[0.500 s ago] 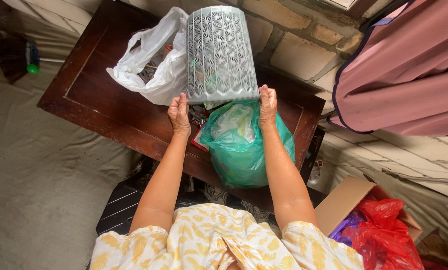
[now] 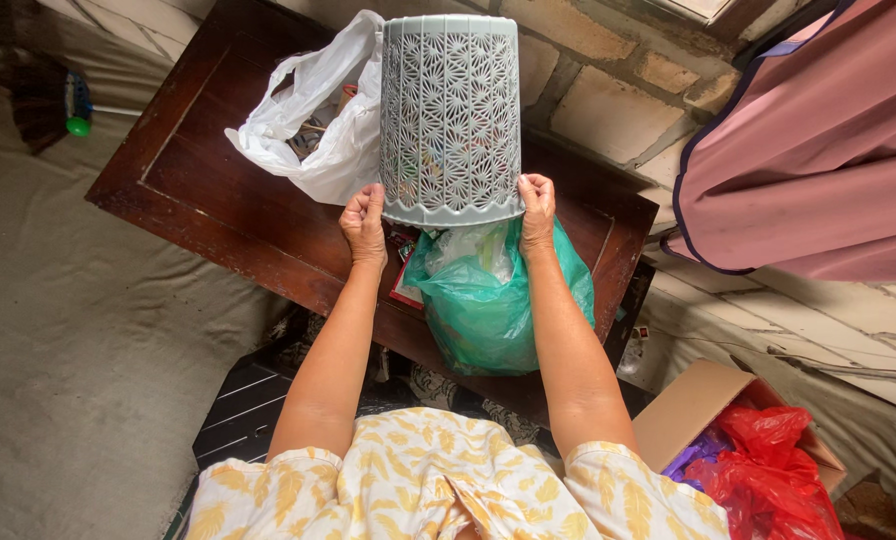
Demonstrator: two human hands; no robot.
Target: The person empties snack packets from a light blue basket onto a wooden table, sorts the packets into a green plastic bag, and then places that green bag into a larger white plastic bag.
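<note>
I hold a grey perforated plastic basket [image 2: 450,115] upside down over a green plastic bag [image 2: 488,305]. My left hand [image 2: 365,228] grips the basket's scalloped rim on the left side, and my right hand [image 2: 536,210] grips the rim on the right. Scraps show through the basket's lattice. The green bag stands open on a dark wooden table [image 2: 208,215], with pale crumpled plastic in its mouth right under the basket. A red-edged flat item [image 2: 405,285] lies beside the bag.
A white plastic bag [image 2: 308,120] with rubbish lies on the table behind the basket. A brick wall [image 2: 608,95] backs the table. A mauve cloth [image 2: 818,150] hangs at right. A cardboard box [image 2: 698,405] with red and purple bags sits at lower right.
The upturned basket has shifted slightly lower and nearer over the green bag, with both hands still on its rim.
</note>
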